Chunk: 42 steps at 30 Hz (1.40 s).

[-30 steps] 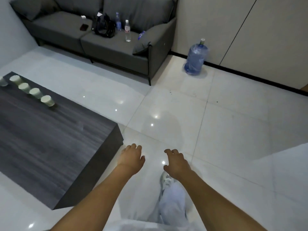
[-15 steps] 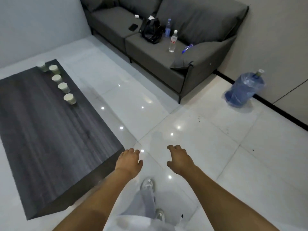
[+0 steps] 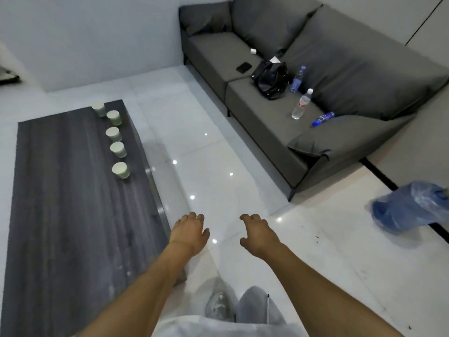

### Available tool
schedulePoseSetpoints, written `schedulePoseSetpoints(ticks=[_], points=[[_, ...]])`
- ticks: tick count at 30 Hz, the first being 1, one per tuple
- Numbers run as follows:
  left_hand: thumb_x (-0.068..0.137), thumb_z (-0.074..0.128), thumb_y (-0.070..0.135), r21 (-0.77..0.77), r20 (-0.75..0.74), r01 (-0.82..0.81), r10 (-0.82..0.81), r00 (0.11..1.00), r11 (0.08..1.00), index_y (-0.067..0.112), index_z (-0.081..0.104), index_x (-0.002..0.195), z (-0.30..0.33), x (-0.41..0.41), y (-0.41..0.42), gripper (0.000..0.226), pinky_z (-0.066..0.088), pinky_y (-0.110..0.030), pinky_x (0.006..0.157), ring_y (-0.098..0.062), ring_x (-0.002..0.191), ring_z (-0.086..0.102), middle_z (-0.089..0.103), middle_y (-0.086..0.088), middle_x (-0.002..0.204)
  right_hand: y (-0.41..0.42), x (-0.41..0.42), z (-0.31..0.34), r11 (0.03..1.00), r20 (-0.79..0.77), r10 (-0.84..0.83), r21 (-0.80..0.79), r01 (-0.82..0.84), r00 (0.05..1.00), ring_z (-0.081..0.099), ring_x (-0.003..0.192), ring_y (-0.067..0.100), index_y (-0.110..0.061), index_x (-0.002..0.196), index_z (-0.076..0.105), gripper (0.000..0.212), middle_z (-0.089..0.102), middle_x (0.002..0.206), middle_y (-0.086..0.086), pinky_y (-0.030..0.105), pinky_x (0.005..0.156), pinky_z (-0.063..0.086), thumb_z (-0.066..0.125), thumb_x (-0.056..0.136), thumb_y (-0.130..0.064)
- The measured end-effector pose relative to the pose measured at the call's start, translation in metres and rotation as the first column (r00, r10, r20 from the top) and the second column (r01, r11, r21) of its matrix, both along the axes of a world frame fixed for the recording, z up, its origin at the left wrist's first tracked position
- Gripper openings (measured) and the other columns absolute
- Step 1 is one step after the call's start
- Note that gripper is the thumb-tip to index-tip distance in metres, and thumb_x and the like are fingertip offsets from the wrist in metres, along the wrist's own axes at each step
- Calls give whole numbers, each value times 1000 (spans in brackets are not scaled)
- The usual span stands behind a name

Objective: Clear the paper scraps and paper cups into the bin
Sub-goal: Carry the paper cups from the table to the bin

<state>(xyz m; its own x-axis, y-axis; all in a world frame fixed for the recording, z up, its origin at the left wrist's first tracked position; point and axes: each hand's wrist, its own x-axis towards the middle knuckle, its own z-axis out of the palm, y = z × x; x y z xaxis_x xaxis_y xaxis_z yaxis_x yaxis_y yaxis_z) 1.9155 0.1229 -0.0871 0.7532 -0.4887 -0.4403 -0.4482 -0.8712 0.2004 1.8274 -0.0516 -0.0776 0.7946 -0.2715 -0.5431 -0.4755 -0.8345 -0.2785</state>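
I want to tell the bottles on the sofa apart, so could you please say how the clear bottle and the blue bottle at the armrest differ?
The clear bottle stands upright on the seat; the blue bottle lies on its side. The clear bottle has a white cap and a red-marked label; the blue bottle is blue all over. Both are small plastic bottles resting on the grey sofa.

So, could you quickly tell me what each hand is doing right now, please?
Left hand: open, fingers loosely curled, holding nothing.
Right hand: open, fingers loosely curled, holding nothing.
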Motion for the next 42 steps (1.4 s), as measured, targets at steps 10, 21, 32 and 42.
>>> schedulePoseSetpoints(ticks=[10,21,32,42], points=[[98,40,40,-13,-35,-271,270,962,963,14,42,137,-14,139,-47,47,40,-34,100,-24,120,46,49,-6,132,-71,191,-11,960,-48,280,-4,-280,959,39,123,28,-20,145,28,60,36,140,7,37,92,45,53,90,-18],[96,42,39,7,-67,-647,646,761,763,14,45,133,-11,265,-31,45,39,-34,99,-25,121,45,49,-7,131,-58,402,-8,757,-54,652,-5,-653,756,41,120,29,-18,144,30,59,39,137,8,37,90,47,52,89,-16],[96,43,39,35,-158,-868,860,485,496,13,46,129,-36,394,69,42,39,-38,100,-27,123,44,48,-9,130,80,588,-31,564,-21,825,36,-825,564,42,123,30,-19,144,31,60,40,140,9,37,94,46,56,90,-19],[94,47,36,97,-212,-966,954,214,238,14,45,132,-43,473,132,44,41,-38,99,-27,123,44,47,-9,131,170,709,-45,396,-119,914,54,-917,388,43,122,30,-19,138,35,53,41,138,9,42,100,45,58,90,-26]])
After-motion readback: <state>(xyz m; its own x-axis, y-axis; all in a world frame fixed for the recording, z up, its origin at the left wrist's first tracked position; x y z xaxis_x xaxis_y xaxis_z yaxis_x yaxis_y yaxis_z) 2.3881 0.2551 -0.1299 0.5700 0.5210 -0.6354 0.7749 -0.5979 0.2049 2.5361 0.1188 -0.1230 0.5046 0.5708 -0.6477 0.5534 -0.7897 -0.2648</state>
